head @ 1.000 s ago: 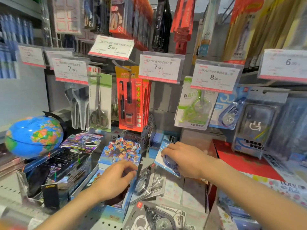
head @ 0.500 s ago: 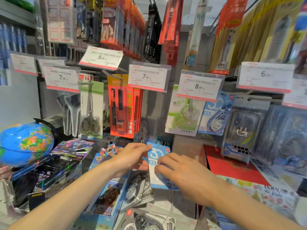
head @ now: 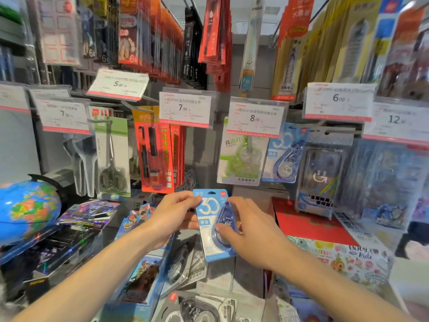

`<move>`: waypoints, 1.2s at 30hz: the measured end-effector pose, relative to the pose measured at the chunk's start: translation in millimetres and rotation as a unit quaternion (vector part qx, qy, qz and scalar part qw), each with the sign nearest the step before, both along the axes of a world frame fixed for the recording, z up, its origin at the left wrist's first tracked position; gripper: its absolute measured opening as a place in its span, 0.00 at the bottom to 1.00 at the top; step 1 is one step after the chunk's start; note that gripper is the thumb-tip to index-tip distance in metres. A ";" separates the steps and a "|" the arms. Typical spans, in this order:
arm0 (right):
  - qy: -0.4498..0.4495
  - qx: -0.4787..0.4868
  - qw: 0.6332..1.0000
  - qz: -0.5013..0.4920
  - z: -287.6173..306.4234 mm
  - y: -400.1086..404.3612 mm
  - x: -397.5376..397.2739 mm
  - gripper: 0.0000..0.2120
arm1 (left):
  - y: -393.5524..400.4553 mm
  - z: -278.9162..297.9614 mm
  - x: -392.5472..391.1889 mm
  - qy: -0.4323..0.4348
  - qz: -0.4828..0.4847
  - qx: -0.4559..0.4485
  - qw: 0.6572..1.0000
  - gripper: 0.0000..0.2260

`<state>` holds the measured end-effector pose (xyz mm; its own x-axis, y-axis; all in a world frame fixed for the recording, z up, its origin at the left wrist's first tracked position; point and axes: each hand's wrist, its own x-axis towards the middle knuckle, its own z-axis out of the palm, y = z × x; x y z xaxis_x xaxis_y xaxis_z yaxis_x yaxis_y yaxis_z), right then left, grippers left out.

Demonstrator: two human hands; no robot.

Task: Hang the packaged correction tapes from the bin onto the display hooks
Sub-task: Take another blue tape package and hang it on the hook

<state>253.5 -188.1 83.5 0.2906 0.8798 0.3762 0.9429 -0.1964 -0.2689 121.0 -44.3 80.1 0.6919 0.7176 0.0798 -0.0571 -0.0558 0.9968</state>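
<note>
A blue-and-white packaged correction tape [head: 210, 219] with a big "30" on its card is held upright in mid-air between both hands. My left hand [head: 173, 214] pinches its upper left edge. My right hand [head: 249, 228] grips its right side over the blue tape blister. Below lies the bin [head: 218, 278] with several grey and black tape packs [head: 185, 261]. On the hooks behind hang a matching blue pack [head: 284, 156] and a green pack [head: 241, 156], under the 8.00 price tag [head: 255, 117].
A globe [head: 27, 209] stands at the left. Scissors [head: 112, 156] and red pen packs [head: 155, 154] hang left of centre. A red box [head: 308, 223] and printed cartons sit at the right. Price tags jut out in front of the hooks.
Both hands have lifted the blue pack out of the bin and raised it upright toward the hooks. The camera has tilted upward.
</note>
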 end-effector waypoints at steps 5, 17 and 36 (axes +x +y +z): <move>0.043 -0.005 0.999 -0.029 0.4 8.4 -10.9 0.39 | -1.1 3.8 -4.3 -0.009 0.016 0.019 1.000 0.09; 0.015 0.076 0.996 -0.032 19.6 -6.3 -22.0 0.32 | -8.2 21.4 -25.6 0.000 0.039 0.175 0.984 0.08; -0.113 0.154 0.970 -0.147 43.6 -78.5 21.9 0.33 | -44.6 92.3 -4.8 -0.022 0.147 0.747 0.648 0.16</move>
